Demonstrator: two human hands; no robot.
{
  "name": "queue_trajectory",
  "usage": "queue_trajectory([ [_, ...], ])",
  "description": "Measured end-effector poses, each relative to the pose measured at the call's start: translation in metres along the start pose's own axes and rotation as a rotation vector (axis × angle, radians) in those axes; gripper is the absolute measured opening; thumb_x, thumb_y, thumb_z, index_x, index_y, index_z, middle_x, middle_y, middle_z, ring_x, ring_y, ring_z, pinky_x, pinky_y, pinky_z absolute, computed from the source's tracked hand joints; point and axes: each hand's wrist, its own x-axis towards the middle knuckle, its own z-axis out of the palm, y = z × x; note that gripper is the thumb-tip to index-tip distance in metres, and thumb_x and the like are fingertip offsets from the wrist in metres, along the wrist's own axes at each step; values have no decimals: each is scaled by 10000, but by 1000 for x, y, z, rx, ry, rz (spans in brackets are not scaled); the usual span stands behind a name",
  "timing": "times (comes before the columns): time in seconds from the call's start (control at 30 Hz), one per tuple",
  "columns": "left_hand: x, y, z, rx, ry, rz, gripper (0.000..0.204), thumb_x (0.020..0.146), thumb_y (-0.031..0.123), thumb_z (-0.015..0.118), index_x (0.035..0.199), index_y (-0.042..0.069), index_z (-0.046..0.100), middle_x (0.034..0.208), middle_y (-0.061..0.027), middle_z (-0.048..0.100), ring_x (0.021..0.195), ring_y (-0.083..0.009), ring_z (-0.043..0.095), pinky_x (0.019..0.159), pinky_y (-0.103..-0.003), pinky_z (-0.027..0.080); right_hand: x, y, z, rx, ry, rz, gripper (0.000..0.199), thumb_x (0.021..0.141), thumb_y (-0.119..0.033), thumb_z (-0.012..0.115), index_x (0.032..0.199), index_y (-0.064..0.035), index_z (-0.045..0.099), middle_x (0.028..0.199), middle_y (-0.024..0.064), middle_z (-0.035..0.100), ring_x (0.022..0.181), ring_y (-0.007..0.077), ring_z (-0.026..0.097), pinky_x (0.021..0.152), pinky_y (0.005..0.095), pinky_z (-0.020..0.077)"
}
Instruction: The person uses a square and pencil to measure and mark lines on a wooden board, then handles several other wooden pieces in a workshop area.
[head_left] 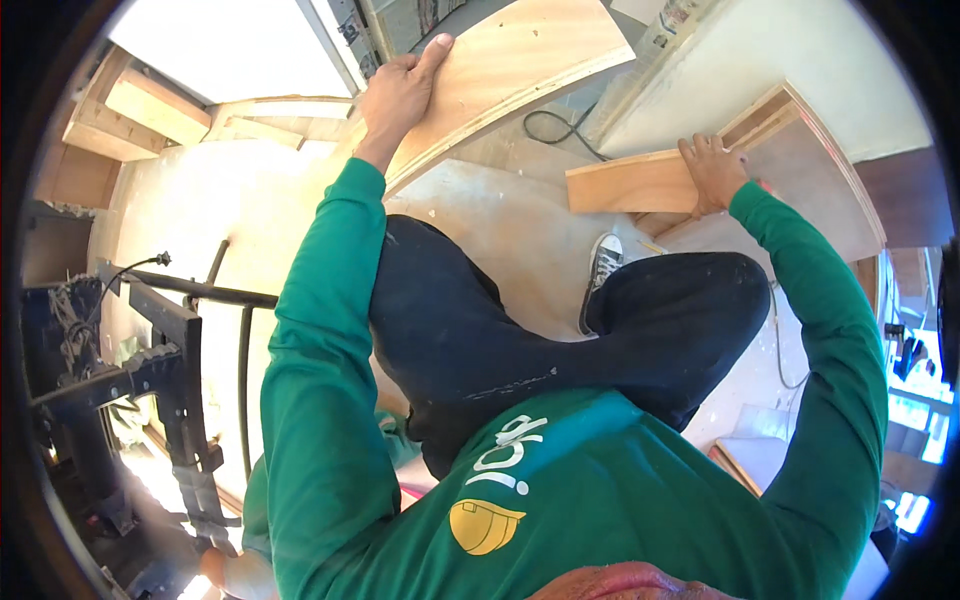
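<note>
My left hand (pixel 398 100) grips the far left edge of a large plywood board (pixel 520 60), its thumb lying along the light wood face. The layered edge of this board faces me, and the board is cut off by the top of the view. Over on the right, my right hand (pixel 714 172) is closed round the end of a shorter plywood strip (pixel 630 184). That strip rests against an open wooden frame with a flat panel (pixel 815 170). Some of the right fingers are hidden behind the wood. Between the boards and me are my bent knees in dark trousers.
A black metal stand (pixel 165 310) with bars and a cable is at the left. Wooden blocks (pixel 155 105) lie at the far left. A dark cable (pixel 560 130) curls on the floor between the boards. At the lower left, bare skin (pixel 235 573) shows beside green cloth.
</note>
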Motion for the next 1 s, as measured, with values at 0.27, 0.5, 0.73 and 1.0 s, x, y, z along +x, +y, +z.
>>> queue_trajectory([
  [0.27,-6,7,-57,31,229,-69,911,795,907,452,1012,88,786,969,-177,744,966,-337,696,873,-445,516,6,-4,-64,167,385,-257,990,561,-376,898,1340,37,449,1248,149,492,1214,361,503,810,560,569],
  [0.5,28,-27,-103,58,294,-137,906,835,874,429,935,40,768,950,-176,734,977,-325,679,888,-440,499,75,-80,-59,660,550,-164,984,601,-414,863,1349,66,439,1292,192,463,1229,386,479,888,569,534],
  [0.73,68,-90,-65,346,35,-272,997,848,873,376,1172,0,732,1193,-294,682,1180,-411,633,1027,-469,450,140,-316,-39,1160,483,140,1144,661,-473,860,1500,43,279,1345,217,417,1285,416,421,956,556,482],
  [1.0,65,-168,84,374,-407,-331,972,853,875,375,1096,14,756,1172,-264,700,1155,-394,652,1009,-460,469,137,-354,14,1408,199,-123,884,855,-256,747,1513,45,239,1404,302,397,1270,479,472,1027,513,463],
])
